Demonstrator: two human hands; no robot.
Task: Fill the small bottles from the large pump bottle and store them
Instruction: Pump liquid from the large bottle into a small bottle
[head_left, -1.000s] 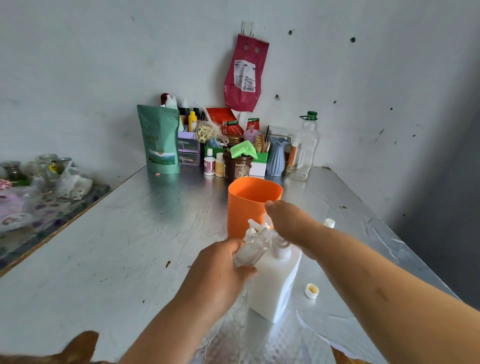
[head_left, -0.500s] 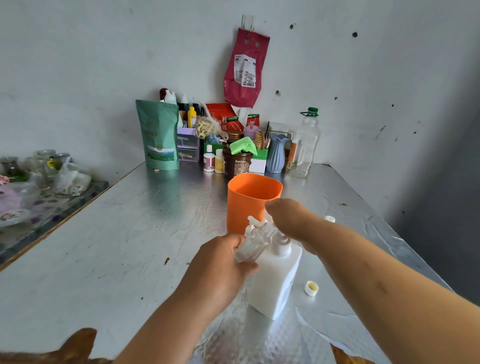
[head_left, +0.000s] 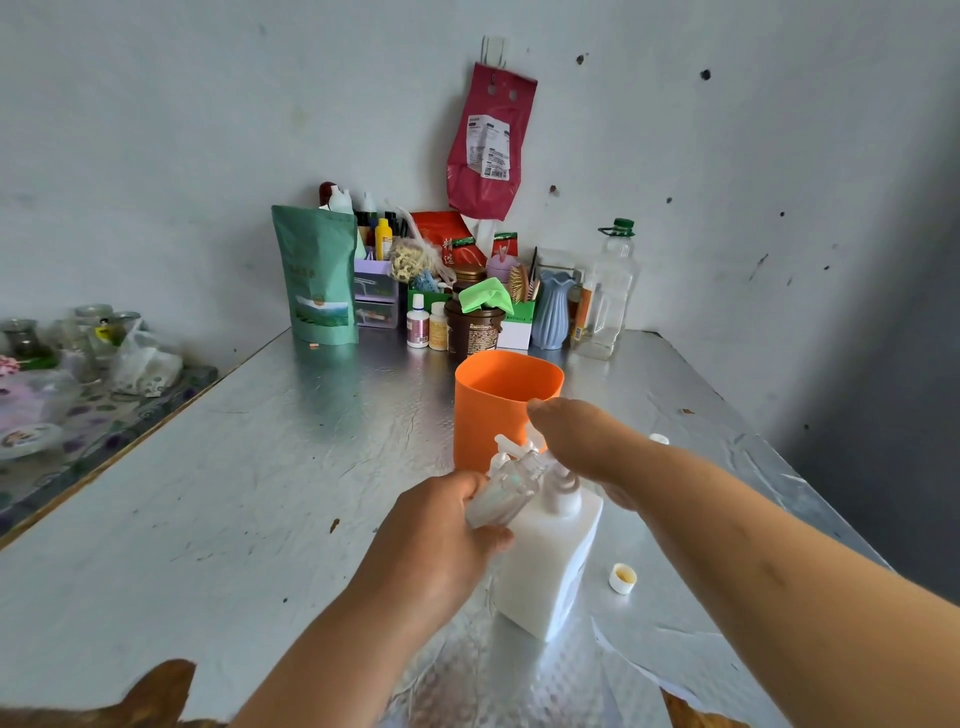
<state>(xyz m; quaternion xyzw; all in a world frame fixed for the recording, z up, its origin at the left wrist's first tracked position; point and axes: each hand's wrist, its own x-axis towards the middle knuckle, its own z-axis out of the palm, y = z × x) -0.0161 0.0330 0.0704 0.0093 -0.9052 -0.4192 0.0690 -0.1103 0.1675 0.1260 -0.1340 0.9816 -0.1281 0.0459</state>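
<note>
While our left hand (head_left: 436, 540) has its fingers wrapped round a small bottle (head_left: 498, 496), clear and tilted, with its top end right up by the white spout, our right hand (head_left: 576, 444) sits palm-down over the head of the pump bottle (head_left: 550, 577). The fingers on that right hand are tucked out of sight under it, so honestly we can't tell if they're curled round the pump or just lying flat on it. The pump bottle is white, squarish, and stands upright on the shiny foil-covered surface (head_left: 234, 493), near the front edge. Just behind it is an orange cup (head_left: 506, 400), upright, and we can't see what's inside from this angle. A loose cap (head_left: 622, 578) lies open side up just to the right of the pump bottle, and a second cap (head_left: 658, 439) peeks out beyond our right wrist. Way at the back against the wall there's a whole clutter: a green pouch (head_left: 317, 275), a blue vase (head_left: 551, 309), a brown jar (head_left: 475, 330) and a big clear bottle (head_left: 608, 291) with a green lid. A red bag (head_left: 488, 140) hangs on the wall above all that.
</note>
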